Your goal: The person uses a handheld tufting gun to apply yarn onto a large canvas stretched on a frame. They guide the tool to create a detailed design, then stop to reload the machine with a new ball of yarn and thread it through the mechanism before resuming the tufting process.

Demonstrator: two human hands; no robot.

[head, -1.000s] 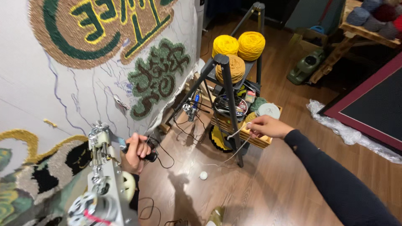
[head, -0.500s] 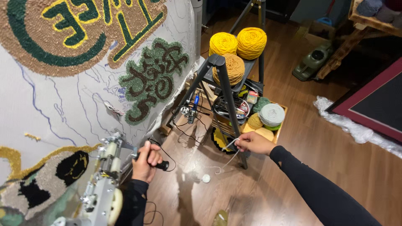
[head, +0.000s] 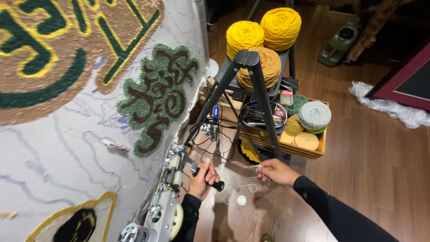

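My left hand [head: 202,178] grips the black handle of a metal tufting gun [head: 164,198], which points up against the white stretched cloth [head: 67,134] on the left. My right hand [head: 274,171] pinches a thin strand of white yarn [head: 247,186] that loops down between the two hands. The cloth carries tufted patches: a green and brown swirl design [head: 157,95] and a large brown, green and yellow emblem [head: 67,40] above it.
A black stepladder [head: 253,89] stands ahead with yellow and ochre yarn cones [head: 262,33] on top. A wooden crate [head: 309,150] holds several yarn balls. A small white disc [head: 241,200] lies on the wooden floor; crumpled plastic [head: 389,105] lies at right.
My view has dropped lower and closer to the cloth. My right hand has come away from the crate toward me, drawing the yarn. The tufting gun has shifted right along the cloth.
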